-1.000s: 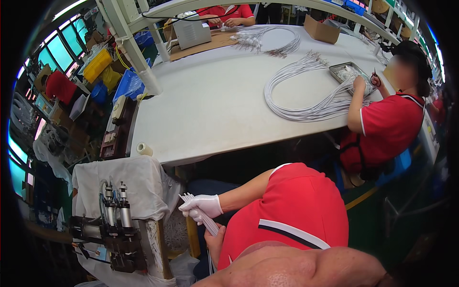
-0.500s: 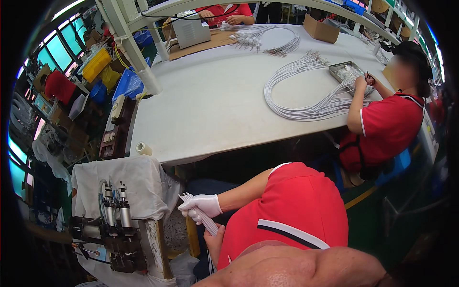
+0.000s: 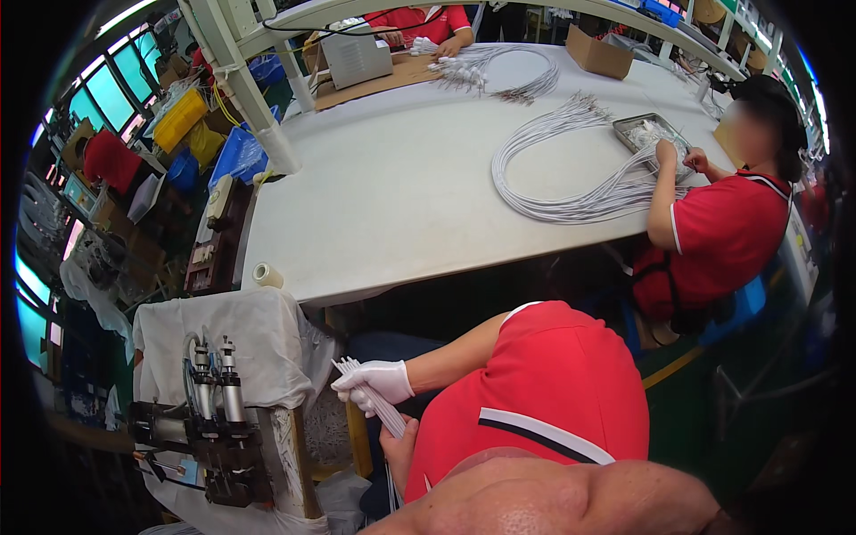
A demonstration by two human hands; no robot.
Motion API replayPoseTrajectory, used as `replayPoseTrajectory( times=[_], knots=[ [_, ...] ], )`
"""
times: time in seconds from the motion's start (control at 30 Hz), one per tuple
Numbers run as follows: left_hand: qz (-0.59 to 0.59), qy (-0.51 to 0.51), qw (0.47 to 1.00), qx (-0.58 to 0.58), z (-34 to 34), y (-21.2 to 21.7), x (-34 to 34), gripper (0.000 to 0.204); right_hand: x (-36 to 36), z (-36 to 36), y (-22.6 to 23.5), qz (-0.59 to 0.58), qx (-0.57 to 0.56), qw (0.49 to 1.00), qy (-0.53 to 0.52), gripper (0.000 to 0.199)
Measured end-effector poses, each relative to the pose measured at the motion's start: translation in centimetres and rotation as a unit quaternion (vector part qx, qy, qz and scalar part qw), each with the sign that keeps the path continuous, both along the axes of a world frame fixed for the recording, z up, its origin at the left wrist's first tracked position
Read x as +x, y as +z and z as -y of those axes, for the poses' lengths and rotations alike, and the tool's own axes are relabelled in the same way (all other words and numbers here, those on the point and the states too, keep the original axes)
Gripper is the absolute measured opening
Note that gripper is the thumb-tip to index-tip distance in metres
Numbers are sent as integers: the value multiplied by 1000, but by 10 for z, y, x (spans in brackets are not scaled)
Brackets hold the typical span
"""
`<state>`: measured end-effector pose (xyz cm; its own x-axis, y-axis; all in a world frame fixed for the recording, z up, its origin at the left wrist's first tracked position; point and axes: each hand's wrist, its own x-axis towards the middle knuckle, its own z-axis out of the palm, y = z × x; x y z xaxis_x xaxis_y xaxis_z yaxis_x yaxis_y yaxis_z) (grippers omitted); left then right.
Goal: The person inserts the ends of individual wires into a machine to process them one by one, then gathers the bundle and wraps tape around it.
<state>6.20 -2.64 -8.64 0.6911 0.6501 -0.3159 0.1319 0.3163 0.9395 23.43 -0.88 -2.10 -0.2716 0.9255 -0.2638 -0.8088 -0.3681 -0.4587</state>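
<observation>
A bundle of thin white cables (image 3: pixel 386 413) slants between my hands, with its cut ends fanned out beyond the glove. My right hand (image 3: pixel 382 383), in a white glove, is closed round the bundle near those ends. Lower down, my bare left hand (image 3: pixel 400 443) grips the same cables against my red shirt, and its wrist is hidden. Left of my hands stands a dark bench machine (image 3: pixel 227 446) with upright metal cylinders and hoses. The cable ends do not touch it.
A white table (image 3: pixel 383 196) stretches ahead, bearing looped white cables (image 3: pixel 513 178), a metal tray (image 3: pixel 631 134) and a cardboard box (image 3: pixel 599 53). One co-worker (image 3: pixel 727 223) sits at right, another (image 3: pixel 419 27) at the far side. A tape roll (image 3: pixel 267 275) stands by the table's near-left corner.
My hands and the cables stay almost still. The right co-worker's hands have shifted over the tray, and the far co-worker's hands have moved to the cable ends.
</observation>
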Motion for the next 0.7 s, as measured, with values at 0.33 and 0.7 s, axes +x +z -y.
replayPoseTrajectory(
  times=[0.33, 0.7],
  knots=[
    [1, 1, 1000, 10, 0, -3, 0, 18, 0, 1, 3, 2, -5, 1000, 0, 25],
    [7, -1, 1000, -1, 0, 1, 0, 19, 1, -2, 3, -4, -8, 1000, 1, 24]
  ],
)
